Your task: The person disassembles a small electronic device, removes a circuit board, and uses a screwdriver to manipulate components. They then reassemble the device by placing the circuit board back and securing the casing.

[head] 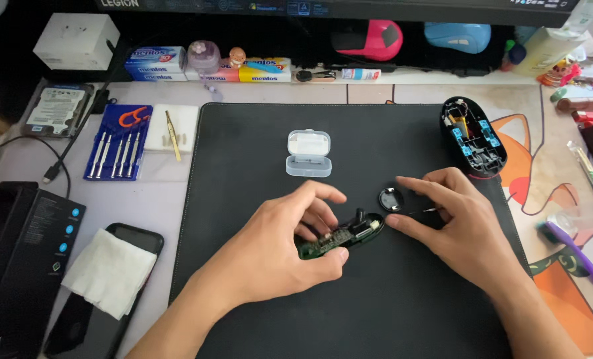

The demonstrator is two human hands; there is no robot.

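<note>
The left hand [280, 246] lies on the black mat [256, 153], its fingers closed around a small green circuit board [339, 238]. The thumb and fingertips cover the board's left end, so only the right part with its pale connector and a dark upright stub shows. The right hand [459, 226] rests just beside the board's right end. Its fingers pinch a thin metal tool [424, 211], of which only a short sliver shows; its tip is too fine to make out.

A round black piece [389, 199] lies on the mat between the hands, and a clear plastic case [309, 153] sits further back. An opened mouse shell [473, 136] rests at the mat's right edge. A blue screwdriver set [118, 141] lies on the surface to the left.
</note>
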